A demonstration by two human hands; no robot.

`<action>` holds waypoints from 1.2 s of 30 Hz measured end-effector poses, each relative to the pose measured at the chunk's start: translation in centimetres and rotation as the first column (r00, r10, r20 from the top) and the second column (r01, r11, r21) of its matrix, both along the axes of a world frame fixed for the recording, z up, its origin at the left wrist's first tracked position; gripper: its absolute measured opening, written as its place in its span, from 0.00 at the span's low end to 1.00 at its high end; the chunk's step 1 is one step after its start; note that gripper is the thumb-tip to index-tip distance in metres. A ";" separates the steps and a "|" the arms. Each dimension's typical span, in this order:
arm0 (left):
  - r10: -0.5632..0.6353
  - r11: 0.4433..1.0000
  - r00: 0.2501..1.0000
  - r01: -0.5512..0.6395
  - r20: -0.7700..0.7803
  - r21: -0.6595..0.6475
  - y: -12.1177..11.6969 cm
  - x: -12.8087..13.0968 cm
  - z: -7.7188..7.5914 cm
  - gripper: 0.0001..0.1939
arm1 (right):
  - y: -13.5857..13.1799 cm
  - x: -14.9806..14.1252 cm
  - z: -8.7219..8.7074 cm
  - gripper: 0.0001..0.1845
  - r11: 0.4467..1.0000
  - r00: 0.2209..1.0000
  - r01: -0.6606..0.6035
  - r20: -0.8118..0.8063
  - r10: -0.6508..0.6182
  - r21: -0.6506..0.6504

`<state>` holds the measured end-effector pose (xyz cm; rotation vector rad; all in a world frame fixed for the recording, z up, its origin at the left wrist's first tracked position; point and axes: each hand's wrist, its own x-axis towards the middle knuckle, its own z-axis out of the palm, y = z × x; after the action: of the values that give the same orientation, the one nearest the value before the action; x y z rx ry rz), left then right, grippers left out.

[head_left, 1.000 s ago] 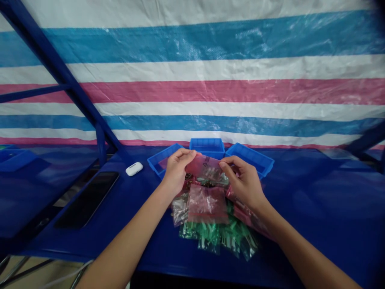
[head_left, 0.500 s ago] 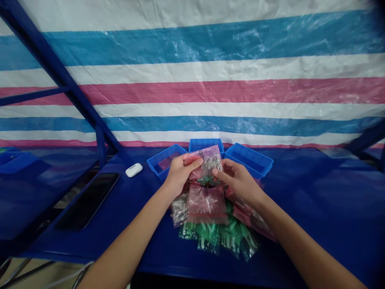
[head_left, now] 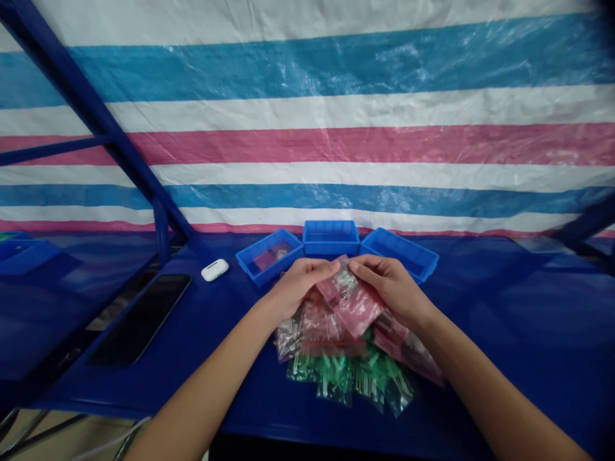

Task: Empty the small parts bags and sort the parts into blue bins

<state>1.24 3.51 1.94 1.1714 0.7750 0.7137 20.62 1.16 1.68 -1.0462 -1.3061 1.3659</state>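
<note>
A pink see-through plastic bag [head_left: 355, 304] with small pieces in its upper end hangs between my two hands, above a pile of bags. My left hand [head_left: 310, 278] pinches its top left edge, thumb on top. At the top right, my right hand [head_left: 384, 278] grips the same bag with thumb and fingers. Under it lie another pink bag [head_left: 327, 326], clear bags of green and white pieces [head_left: 331, 374], and a pink bag [head_left: 418, 355] beneath my right wrist. What the small pieces are, I cannot make out.
Behind the pile stand three blue bins: the left bin [head_left: 250, 259] holds a pink bag, with the middle bin [head_left: 330, 246] and right bin [head_left: 423, 266] beside it. A white earbud case [head_left: 214, 270] and black phone [head_left: 144, 317] lie left. A blue frame bar [head_left: 91, 102] slants at left.
The held bag has been turned over, so its pieces sit at the top and its other end points down. Both hands have dropped slightly and come closer together.
</note>
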 end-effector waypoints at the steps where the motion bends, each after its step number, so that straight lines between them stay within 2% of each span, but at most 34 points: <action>1: 0.003 1.000 0.999 -0.003 -0.035 0.018 0.1 0.0 -0.1 0.18 | -0.1 0.0 0.1 0.16 1.000 1.000 0.000 0.005 0.000 -0.007; 4: 0.040 0.999 0.996 -0.038 -0.082 0.018 0.4 0.0 -0.4 0.18 | -0.3 0.0 0.2 0.19 0.999 1.000 0.021 0.011 -0.021 -0.040; 7: 0.191 0.981 0.981 -0.191 0.010 -0.028 1.1 0.2 -0.9 0.16 | -0.4 0.0 0.4 0.21 0.994 0.999 -0.053 0.009 0.054 -0.093; 9: 0.263 0.964 0.962 -0.260 0.075 -0.051 1.5 0.2 -1.1 0.14 | -0.4 0.0 0.3 0.19 0.997 0.999 -0.041 -0.001 0.041 -0.064; 11: 0.259 0.966 0.959 -0.253 0.118 -0.060 1.6 0.1 -1.2 0.12 | -0.2 0.0 0.2 0.15 0.998 0.998 0.055 -0.038 -0.055 0.012; 15: 0.106 0.993 0.992 -0.109 0.061 0.044 1.1 0.0 -0.6 0.13 | 0.1 0.1 0.1 0.11 0.959 0.966 0.247 -0.116 -0.232 0.137; 19: 0.043 0.973 0.999 -0.035 -0.026 0.229 0.2 0.4 -0.1 0.14 | -0.1 -0.1 0.2 0.10 0.938 0.963 0.268 -0.038 -0.266 0.220; 24: 0.085 0.942 0.993 -0.052 -0.085 0.330 -0.1 1.1 -0.7 0.15 | -0.4 -0.5 0.2 0.11 0.943 0.971 0.211 0.060 -0.233 0.259; 26: 0.145 0.934 0.987 -0.112 -0.073 0.338 0.2 1.1 -1.0 0.14 | -0.4 -0.5 0.2 0.12 0.943 0.970 0.219 0.046 -0.238 0.251; 28: 0.263 0.907 0.964 -0.236 -0.031 0.348 0.9 0.7 -1.1 0.14 | -0.3 -0.5 0.2 0.13 0.948 0.971 0.220 0.039 -0.234 0.229; 29: 0.336 0.880 0.942 -0.311 -0.008 0.358 1.3 0.2 -1.0 0.15 | -0.2 -0.5 0.3 0.14 0.952 0.973 0.212 0.044 -0.227 0.221; 31: 0.490 0.791 0.872 -0.441 -0.007 0.424 2.5 -1.4 -0.5 0.17 | -0.1 -0.5 0.3 0.14 0.954 0.974 0.198 0.067 -0.218 0.224; 32: 0.567 0.720 0.823 -0.475 -0.036 0.506 3.0 -2.5 -0.1 0.17 | -0.1 -0.6 0.3 0.14 0.954 0.973 0.191 0.082 -0.214 0.231; 33: 0.648 0.627 0.757 -0.466 -0.086 0.624 3.6 -3.7 0.3 0.17 | -0.1 -0.6 0.2 0.14 0.954 0.973 0.182 0.097 -0.210 0.238; 34: 0.739 0.513 0.658 -0.409 -0.146 0.755 4.1 -5.0 0.7 0.17 | -0.1 -0.6 0.2 0.14 0.954 0.972 0.173 0.114 -0.206 0.244; 35: 0.813 0.413 0.546 -0.297 -0.202 0.861 4.6 -6.3 1.1 0.16 | -0.1 -0.6 0.1 0.15 0.955 0.971 0.162 0.133 -0.200 0.249; 36: 0.863 0.351 0.440 -0.169 -0.248 0.921 5.0 -7.6 1.4 0.16 | -0.2 -0.6 0.0 0.15 0.955 0.969 0.152 0.150 -0.194 0.254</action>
<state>-6.31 8.49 3.33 2.1500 1.7729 1.3386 20.00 1.01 1.72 -1.1012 -1.4306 0.9744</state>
